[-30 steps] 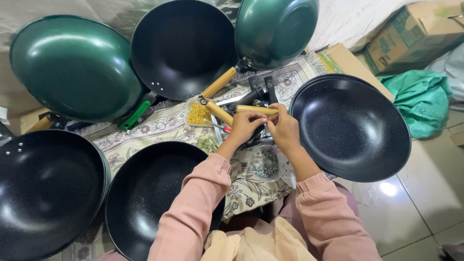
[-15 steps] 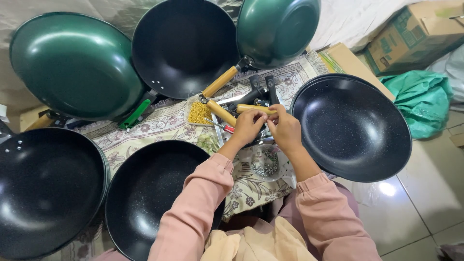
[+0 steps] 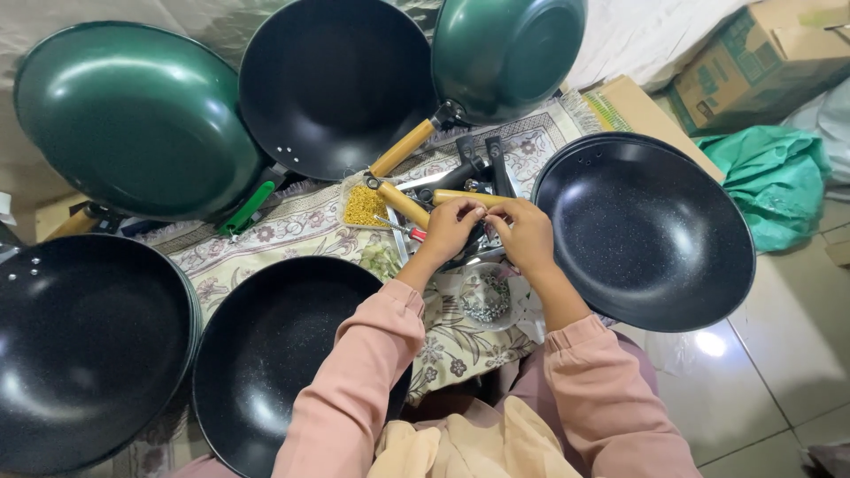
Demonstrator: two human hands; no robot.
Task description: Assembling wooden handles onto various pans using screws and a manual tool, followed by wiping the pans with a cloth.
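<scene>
My left hand point(image 3: 452, 227) and my right hand point(image 3: 528, 235) meet over a patterned cloth point(image 3: 292, 232), fingertips pinched on a short wooden handle point(image 3: 460, 196) held crosswise. A second wooden handle point(image 3: 403, 203) lies just left of my left hand. Beside it are a red-handled screwdriver point(image 3: 405, 230) and a small bag of yellow screws point(image 3: 365, 204). Black metal brackets point(image 3: 490, 165) lie just beyond my fingers. A clear bag of small silver parts point(image 3: 485, 305) rests under my wrists.
Pans ring me. A black speckled pan point(image 3: 646, 232) is at right, a black pan point(image 3: 274, 354) near my left sleeve, and another point(image 3: 80, 345) at far left. Behind stand a green wok point(image 3: 133, 115), a black wok point(image 3: 336, 80) and a wooden-handled green wok point(image 3: 509, 49). A cardboard box point(image 3: 761, 62) and green bag point(image 3: 779, 181) are at right.
Both hands stay together on the wooden handle, with only slight finger movement. The pans have not moved.
</scene>
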